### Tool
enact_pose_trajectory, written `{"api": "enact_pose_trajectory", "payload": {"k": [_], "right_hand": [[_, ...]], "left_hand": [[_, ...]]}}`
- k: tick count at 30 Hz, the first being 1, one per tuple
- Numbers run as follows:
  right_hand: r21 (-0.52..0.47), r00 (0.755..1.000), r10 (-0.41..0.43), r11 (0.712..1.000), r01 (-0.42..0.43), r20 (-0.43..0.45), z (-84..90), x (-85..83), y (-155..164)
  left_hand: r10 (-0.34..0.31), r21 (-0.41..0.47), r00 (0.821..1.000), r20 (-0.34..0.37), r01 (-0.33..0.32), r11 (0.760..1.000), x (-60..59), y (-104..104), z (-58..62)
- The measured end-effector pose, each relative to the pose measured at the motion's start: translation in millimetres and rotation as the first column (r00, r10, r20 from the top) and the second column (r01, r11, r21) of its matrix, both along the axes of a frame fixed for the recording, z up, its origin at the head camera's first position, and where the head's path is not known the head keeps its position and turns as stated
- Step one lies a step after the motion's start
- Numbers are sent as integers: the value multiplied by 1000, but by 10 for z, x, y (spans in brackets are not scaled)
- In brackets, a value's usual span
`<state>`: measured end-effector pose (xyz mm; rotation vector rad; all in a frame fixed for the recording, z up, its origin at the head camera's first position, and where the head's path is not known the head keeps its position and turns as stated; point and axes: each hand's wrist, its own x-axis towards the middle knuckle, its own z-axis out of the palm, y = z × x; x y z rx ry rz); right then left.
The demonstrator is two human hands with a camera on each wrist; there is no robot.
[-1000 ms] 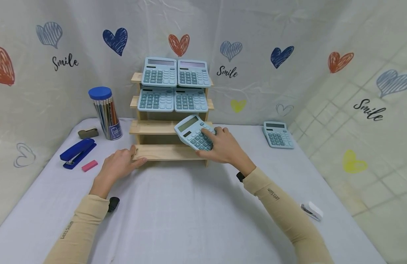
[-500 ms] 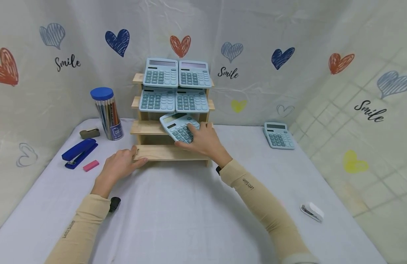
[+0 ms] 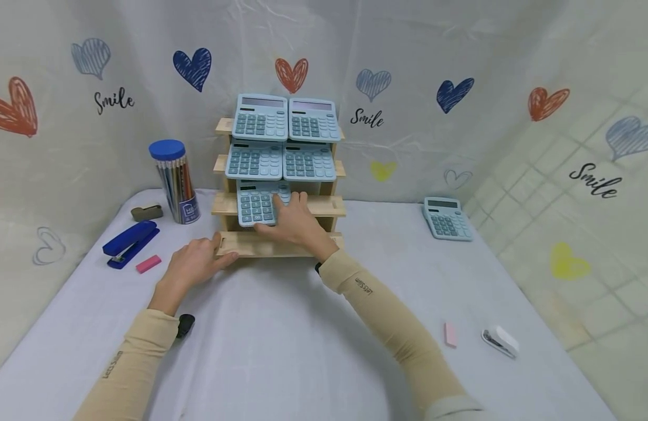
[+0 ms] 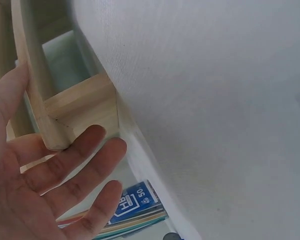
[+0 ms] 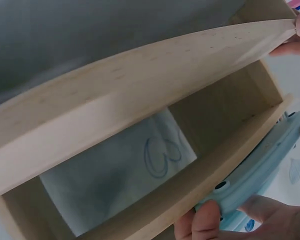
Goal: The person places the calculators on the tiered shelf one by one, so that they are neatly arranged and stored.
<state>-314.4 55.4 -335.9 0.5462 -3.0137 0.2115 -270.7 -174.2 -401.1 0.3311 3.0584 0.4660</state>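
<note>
A wooden tiered stand [image 3: 271, 245] is set against the back curtain. My right hand [image 3: 297, 225] grips a light-blue calculator [image 3: 252, 207] by its right and lower side, at the left part of the third tier down. In the right wrist view, this calculator [image 5: 260, 165] lies along a shelf edge, with fingertips at its near end. My left hand [image 3: 194, 266] holds the left end of the lowest board; the left wrist view shows thumb and fingers around the board's corner [image 4: 55, 132]. Paired calculators [image 3: 260, 120] fill the top two tiers.
On the left are a tub of pencils [image 3: 179, 187], a blue stapler [image 3: 130, 242], a pink eraser [image 3: 148, 264] and a small grey-brown item [image 3: 146, 212]. To the right are another calculator [image 3: 447, 219], a pale pink eraser [image 3: 450, 335] and a white stapler [image 3: 500, 341].
My right hand has carried the calculator leftward and straightened it on the third tier. The pale pink eraser has come out from behind the right sleeve. My left hand keeps its hold.
</note>
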Motion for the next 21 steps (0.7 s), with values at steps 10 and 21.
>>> {"api": "enact_pose_trajectory", "payload": {"k": [10, 21], "right_hand": [[31, 995, 19, 999, -16, -97, -6, 1, -256], [-14, 996, 50, 999, -51, -69, -72, 65, 71]], "left_hand": [[-6, 16, 1000, -7, 6, 1000, 12, 24, 3], [-8, 4, 1000, -10, 8, 1000, 17, 6, 17]]}}
